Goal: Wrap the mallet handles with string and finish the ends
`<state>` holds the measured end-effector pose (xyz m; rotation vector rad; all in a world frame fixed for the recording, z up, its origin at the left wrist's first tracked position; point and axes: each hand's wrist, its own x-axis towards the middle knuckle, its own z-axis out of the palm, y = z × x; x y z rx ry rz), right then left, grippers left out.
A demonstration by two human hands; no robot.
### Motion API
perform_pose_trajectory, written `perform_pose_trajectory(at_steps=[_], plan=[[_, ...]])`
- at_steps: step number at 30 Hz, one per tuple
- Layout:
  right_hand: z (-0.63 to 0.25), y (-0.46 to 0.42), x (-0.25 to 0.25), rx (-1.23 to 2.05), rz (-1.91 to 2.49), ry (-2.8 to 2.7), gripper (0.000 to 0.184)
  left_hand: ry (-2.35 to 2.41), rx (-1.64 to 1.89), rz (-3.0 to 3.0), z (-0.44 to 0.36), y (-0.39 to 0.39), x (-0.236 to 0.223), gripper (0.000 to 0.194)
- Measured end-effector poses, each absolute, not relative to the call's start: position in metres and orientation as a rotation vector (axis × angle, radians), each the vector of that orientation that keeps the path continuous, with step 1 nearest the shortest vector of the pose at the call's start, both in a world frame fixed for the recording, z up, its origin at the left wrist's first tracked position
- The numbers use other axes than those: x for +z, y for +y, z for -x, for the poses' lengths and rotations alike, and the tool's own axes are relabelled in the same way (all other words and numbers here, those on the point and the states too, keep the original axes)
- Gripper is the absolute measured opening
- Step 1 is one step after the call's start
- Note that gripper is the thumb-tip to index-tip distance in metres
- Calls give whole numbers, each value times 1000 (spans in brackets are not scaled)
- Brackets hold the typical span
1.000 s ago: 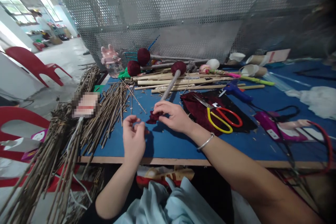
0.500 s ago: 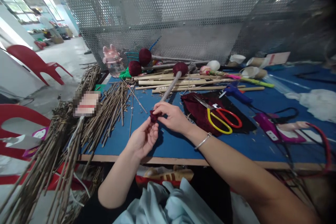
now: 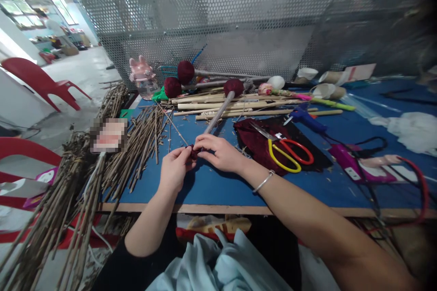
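My left hand (image 3: 175, 169) and my right hand (image 3: 221, 152) meet over the blue table (image 3: 218, 186), both pinching a small scrap of dark red velvet cloth (image 3: 193, 152) between their fingertips. Just beyond the hands lies a stick with a dark red velvet ball head (image 3: 233, 87), its shaft pointing toward my fingers. To the right of my right hand a larger piece of dark red velvet (image 3: 259, 141) lies flat, with yellow and red handled scissors (image 3: 288, 153) on top of it.
Bundles of thin dry twigs (image 3: 112, 154) spread over the table's left edge. Wooden sticks (image 3: 246, 105), two more velvet-headed sticks (image 3: 186, 72), a pink bottle (image 3: 143, 79), a blue glue gun (image 3: 305, 117), a purple tool (image 3: 348, 161) with cords, and white stuffing (image 3: 413, 129) lie around. Perforated metal panels stand behind.
My left hand rose from near the table's front edge to meet my right hand. Both now pinch the velvet scrap, which looks bunched smaller than before.
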<state>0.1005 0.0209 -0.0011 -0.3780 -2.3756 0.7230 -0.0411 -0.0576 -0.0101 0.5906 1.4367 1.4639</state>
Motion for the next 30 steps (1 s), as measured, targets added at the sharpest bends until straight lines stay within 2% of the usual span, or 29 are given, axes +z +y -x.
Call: perform_pose_trajectory(at_steps=[6,12,16,21,23,25,26,28,30], plan=[[-99,21,-3,809,427,-2302,8,1991,1503,-1549,35,-72,-12,23],[-99,21,-4,1001,595,-2235,14,2003,1419,-2046,35,-77,-16,20],[-102,23,-4,1042,551,-2261,16,1940,1333,-2004,38,-77,-25,26],[-106,24,-3,998,530,-2169,46,1984,1522,-1788,38,-80,-24,22],[-107,25,-2,883,602,-2104,38,1999,1565,-1704,37,-82,-21,20],[-106,27,-3,797,725,-2021,12,2014,1552,-1602,35,-83,-18,21],[-105,27,-3,805,803,-1982,10,2006,1542,-1529,34,-84,-17,22],[-101,28,-5,1011,970,-1895,29,1915,1551,-1338,32,-84,-17,24],[-96,27,-7,1461,1061,-1759,37,1763,1570,-1132,29,-84,-19,28]])
